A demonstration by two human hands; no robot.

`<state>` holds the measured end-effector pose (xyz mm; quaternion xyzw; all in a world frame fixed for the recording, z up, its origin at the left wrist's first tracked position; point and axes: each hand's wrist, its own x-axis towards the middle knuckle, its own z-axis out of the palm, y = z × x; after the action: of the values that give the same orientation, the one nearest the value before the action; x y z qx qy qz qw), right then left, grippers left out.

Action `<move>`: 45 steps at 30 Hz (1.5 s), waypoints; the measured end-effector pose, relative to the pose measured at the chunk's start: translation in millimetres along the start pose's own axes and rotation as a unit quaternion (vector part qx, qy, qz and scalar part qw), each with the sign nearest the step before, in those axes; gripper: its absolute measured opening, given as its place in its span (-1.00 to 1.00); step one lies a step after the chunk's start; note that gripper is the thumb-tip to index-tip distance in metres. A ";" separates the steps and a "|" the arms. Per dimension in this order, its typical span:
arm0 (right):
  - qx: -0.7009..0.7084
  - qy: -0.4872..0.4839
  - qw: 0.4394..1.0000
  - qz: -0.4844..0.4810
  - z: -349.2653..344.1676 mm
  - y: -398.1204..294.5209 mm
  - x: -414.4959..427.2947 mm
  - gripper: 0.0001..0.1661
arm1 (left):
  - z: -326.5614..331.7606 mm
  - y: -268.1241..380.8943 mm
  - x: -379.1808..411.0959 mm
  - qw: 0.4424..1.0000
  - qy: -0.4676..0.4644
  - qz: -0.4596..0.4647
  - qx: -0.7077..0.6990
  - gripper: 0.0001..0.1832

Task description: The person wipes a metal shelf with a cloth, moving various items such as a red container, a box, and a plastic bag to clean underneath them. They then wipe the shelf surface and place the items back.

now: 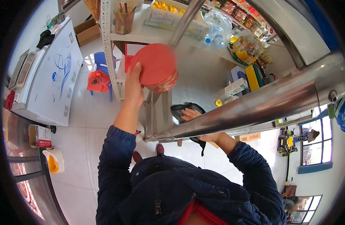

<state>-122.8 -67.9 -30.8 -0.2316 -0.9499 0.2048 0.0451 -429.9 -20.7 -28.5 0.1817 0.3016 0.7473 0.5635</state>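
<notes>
My left hand [135, 81] grips a red round tub [154, 63] with a pale pattern on its side, thumb lying across the flat red face turned toward me. The tub is raised over the left edge of a stainless-steel counter [189, 76]. On that counter, my right hand [190, 114] has its fingers spread over a black cloth [176, 111]. A thick metal rail [231, 108] passes in front of the right hand and hides its middle. A tail of the cloth hangs below the rail.
Small boxes [236, 86] and a yellow scrap [218, 103] lie on the counter. Beyond are a plastic bin [175, 21], a pen cup [124, 22] and bagged bottles [217, 36]. At left stand a blue chair [100, 62], a white freezer [54, 76] and a child's potty [54, 160].
</notes>
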 end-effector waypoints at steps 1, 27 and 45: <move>-0.012 0.009 1.000 0.015 -0.4 0.6 -2.4 -0.29 | 2.2 1.6 -1.0 1.000 0.008 -0.003 -0.004 -0.41; -0.063 0.087 0.992 0.060 -10.4 25.3 27.6 -0.37 | -59.9 -11.8 -53.2 0.992 0.093 -0.033 -0.078 -0.50; -0.175 0.208 0.929 0.253 -77.1 252.6 204.9 -0.50 | -83.7 -1.5 -95.7 0.985 0.168 -0.011 -0.031 -0.45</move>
<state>-184.5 258.8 -65.9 -0.5055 -0.8502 -0.0127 0.1468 -451.4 -132.1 -85.9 0.0327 0.3705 0.7699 0.5186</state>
